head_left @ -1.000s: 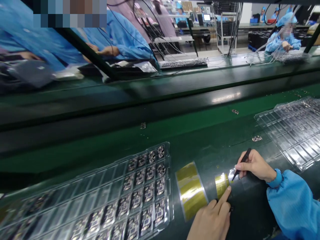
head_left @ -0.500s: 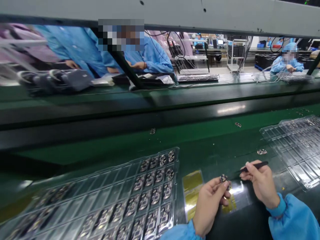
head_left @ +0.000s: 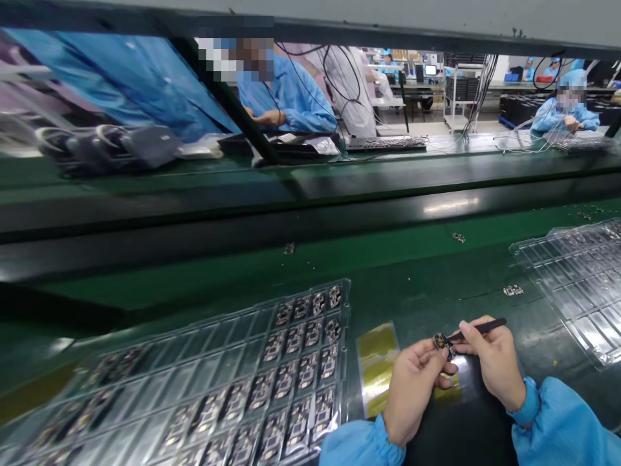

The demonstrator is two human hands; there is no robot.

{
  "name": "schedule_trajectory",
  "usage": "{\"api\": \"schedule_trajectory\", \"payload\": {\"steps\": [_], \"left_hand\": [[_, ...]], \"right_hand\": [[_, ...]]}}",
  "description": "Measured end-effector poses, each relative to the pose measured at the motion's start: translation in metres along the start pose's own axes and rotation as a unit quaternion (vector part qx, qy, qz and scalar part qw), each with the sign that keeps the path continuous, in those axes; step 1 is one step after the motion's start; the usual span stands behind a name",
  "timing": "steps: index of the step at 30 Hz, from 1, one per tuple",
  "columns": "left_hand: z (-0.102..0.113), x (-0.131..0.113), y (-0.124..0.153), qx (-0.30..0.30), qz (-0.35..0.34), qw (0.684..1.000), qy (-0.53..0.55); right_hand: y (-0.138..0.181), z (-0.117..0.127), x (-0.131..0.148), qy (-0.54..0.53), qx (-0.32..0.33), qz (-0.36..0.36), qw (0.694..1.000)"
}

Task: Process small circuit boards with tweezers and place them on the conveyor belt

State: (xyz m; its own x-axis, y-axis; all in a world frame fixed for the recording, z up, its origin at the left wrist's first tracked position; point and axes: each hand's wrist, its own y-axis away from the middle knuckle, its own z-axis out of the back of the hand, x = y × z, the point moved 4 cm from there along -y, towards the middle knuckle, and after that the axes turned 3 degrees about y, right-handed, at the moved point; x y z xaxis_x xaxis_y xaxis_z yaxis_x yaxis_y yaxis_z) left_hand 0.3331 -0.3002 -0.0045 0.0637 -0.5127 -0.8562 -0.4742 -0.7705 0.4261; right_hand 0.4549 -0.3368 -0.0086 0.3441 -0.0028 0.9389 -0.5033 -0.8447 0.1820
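Note:
Between the thumb and fingers of my left hand (head_left: 418, 382) is a small circuit board (head_left: 442, 343), held up over the bench. My right hand (head_left: 495, 359) pinches dark tweezers (head_left: 480, 327), whose tip reaches the board's upper part. A tiny yellowish patch shows on the board by the tip; I cannot tell whether it is loose. Beneath and left of my hands lies a clear sheet with yellow film pieces (head_left: 377, 359). On the left, a clear plastic tray (head_left: 204, 346) holds several similar boards in its slots.
A second clear tray (head_left: 572, 285) lies to the right. Loose boards rest on the green bench, one (head_left: 513, 290) near that tray and another (head_left: 458, 237) farther back. Beyond a dark ledge (head_left: 310, 223), people in blue (head_left: 286, 97) sit at another bench. A grey beam (head_left: 388, 26) crosses overhead.
My right hand has moved left, bringing the tweezers from apart to the board in my left hand. The camera view has shifted slightly.

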Motion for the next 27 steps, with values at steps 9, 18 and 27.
{"api": "schedule_trajectory", "payload": {"steps": [9,18,27], "left_hand": [[0.001,0.001,-0.002,0.002,-0.005,1.0,-0.01],[0.001,0.002,-0.002,0.003,-0.011,1.0,-0.006],[0.002,0.002,-0.002,0.005,-0.004,1.0,0.012]], "right_hand": [[0.001,0.0,0.001,0.027,-0.004,0.015,1.0],[0.003,-0.001,0.005,0.046,-0.01,0.028,0.999],[0.007,-0.004,0.012,0.084,-0.028,0.048,0.995]]}}
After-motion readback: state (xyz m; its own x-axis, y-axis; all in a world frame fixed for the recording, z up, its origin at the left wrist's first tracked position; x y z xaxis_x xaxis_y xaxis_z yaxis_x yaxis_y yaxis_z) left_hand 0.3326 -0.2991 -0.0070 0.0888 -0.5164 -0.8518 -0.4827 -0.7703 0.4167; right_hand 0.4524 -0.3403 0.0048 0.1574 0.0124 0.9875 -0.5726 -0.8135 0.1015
